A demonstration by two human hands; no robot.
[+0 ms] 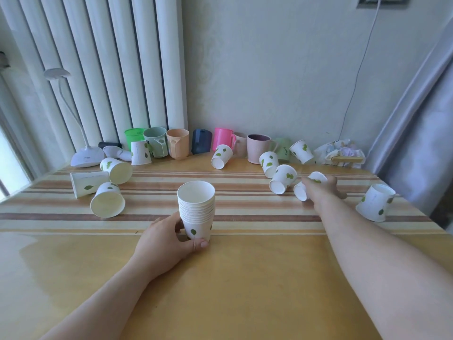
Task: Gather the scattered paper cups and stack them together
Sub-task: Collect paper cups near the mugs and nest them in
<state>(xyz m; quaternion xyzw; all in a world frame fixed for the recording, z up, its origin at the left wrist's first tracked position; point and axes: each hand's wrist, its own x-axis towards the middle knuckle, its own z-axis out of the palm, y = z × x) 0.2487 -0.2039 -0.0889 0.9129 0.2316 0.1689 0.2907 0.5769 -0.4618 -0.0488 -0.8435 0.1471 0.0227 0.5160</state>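
Right hand [321,188] grips tipped cup [309,184]; stack [197,212] apart.

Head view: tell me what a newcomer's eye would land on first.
First the upright stack of paper cups at the centre of the table, gripped at its base by the left hand. Next the right hand grasping a tipped cup on the right. Behind, colourful plastic mugs line the wall.

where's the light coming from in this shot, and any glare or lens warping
Head view: daylight enters from the window at left, leaving a pale sheen on the table near the left hand; wide-angle distortion bends the radiator and curtain.
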